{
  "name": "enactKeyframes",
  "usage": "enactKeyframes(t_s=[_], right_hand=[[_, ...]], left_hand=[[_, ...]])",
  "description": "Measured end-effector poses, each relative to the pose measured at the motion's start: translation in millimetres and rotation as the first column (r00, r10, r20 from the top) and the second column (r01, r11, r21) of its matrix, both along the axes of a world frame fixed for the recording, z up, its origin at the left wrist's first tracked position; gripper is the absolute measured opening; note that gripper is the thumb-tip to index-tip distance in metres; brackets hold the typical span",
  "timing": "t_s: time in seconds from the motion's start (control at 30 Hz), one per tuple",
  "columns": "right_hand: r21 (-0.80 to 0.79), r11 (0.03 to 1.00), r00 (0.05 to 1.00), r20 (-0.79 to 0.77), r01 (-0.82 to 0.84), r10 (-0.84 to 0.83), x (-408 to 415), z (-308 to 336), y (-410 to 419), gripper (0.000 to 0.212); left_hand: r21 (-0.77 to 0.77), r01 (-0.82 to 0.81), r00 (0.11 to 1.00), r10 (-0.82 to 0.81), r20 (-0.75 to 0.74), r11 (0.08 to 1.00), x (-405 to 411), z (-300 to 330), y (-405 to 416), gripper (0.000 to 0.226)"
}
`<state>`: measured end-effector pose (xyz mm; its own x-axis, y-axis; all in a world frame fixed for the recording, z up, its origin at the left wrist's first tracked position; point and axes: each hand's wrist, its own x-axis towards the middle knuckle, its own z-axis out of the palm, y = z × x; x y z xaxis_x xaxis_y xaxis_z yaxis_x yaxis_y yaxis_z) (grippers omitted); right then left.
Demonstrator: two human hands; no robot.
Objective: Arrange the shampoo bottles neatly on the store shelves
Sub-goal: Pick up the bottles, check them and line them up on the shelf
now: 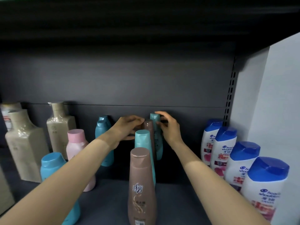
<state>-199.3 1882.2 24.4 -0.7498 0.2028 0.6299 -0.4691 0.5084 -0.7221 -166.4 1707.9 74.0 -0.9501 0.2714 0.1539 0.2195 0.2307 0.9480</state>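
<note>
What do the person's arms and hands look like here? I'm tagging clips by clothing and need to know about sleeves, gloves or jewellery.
Both forearms are bare right to the bottom edge of the picture: no sleeve shows. The left hand and right hand wear no gloves. No watch, bracelet or ring can be seen, though the fingers are too blurred to rule out a thin ring.

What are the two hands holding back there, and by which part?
The left hand grips the brown bottle near its cap. The right hand curls round the top of the teal bottle behind it.
</note>
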Motion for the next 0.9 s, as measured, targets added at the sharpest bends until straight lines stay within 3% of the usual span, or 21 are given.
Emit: enactKeyframes(t_s=[0.33, 0.5, 0.67, 0.8, 0.9], right_hand=[[0.099, 0.995, 0.997, 0.070, 0.029, -0.036, 7, 9, -5, 0.047], [0.075, 0.994, 0.997, 0.007, 0.078, -0.079, 22, 26, -1, 0.030], [0.063, 0.997, 0.998, -0.034, 0.049, -0.047, 52, 45, -4, 0.017], [0.099, 0.994, 0.999, 0.002, -0.047, 0.047, 76, 56, -14, 0.018], [0.112, 0.988, 0.994, 0.050, -0.102, 0.097, 92, 65, -29, 0.016]], left_hand=[[0.060, -0.024, 1.000, 0.024, 0.004, 0.998, 5, -3, 1, 0.016], [0.072, -0.049, 0.999, 0.050, -0.008, 0.996, 10, -1, 3, 0.014], [0.010, -0.175, 0.959, 0.172, -0.226, 0.985, 17, 5, -3, 0.020], [-0.071, -0.314, 0.855, 0.250, -0.454, 0.947, 35, 7, -14, 0.011], [-0.024, -0.382, 0.765, 0.302, -0.568, 0.924, 55, 7, -30, 0.012]])
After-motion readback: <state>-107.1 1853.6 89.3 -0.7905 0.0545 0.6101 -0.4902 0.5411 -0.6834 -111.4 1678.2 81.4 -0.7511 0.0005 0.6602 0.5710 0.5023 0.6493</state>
